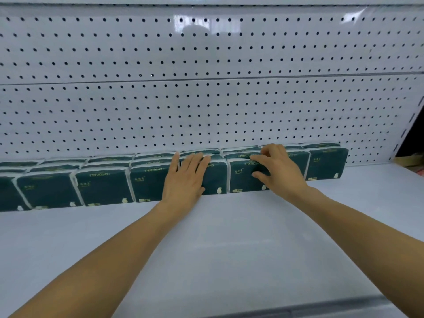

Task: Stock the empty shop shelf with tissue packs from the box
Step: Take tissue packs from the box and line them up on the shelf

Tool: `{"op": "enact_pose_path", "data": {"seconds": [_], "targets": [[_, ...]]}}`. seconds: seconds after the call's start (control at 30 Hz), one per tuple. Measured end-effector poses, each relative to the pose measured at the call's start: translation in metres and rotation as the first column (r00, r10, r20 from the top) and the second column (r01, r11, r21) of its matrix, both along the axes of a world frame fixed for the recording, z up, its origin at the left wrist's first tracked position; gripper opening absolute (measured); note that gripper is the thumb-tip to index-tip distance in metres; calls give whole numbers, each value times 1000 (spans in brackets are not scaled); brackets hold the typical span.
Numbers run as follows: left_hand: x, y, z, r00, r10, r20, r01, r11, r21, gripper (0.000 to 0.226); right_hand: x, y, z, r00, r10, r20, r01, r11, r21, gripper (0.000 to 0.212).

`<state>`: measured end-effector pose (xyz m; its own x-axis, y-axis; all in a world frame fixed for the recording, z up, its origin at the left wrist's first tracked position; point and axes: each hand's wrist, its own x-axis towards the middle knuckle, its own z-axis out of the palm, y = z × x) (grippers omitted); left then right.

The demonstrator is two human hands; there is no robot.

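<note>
Two bare forearms are reaching across the white shelf (229, 237) toward the packs (105, 187), which are standing in a row at its back. The left hand (183, 177) is lying flat, fingers straight, against one pack's front. The right hand (278, 169) is curling over the next pack's (241, 177) top edge, gripping it. Behind the packs, a pegboard (206, 88) is rising.

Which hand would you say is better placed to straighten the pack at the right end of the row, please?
The right hand, probably. It rests on a pack near the end pack. The left hand lies flat on a pack further left, so it would have to cross over.
</note>
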<state>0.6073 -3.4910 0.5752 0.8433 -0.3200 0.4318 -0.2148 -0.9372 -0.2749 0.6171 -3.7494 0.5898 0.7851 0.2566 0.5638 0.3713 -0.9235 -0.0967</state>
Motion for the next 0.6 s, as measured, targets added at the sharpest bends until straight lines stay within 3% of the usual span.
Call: {"op": "enact_pose_path", "data": {"seconds": [0.13, 0.37, 0.5, 0.6], "targets": [[2, 1, 0, 1000, -3, 4, 3, 1000, -3, 81, 4, 3, -2, 999, 25, 28, -25, 1000, 2, 47], [-2, 0, 2, 1000, 4, -18, -4, 1000, -2, 80, 2, 8, 0, 997, -18, 77, 28, 990, -138, 35], [-12, -3, 14, 999, 0, -39, -2, 999, -33, 82, -12, 16, 13, 992, -122, -24, 117, 980, -158, 54], [-38, -5, 29, 1000, 3, 6, -2, 997, -74, 83, -46, 31, 25, 992, -121, -32, 120, 992, -47, 67]]}}
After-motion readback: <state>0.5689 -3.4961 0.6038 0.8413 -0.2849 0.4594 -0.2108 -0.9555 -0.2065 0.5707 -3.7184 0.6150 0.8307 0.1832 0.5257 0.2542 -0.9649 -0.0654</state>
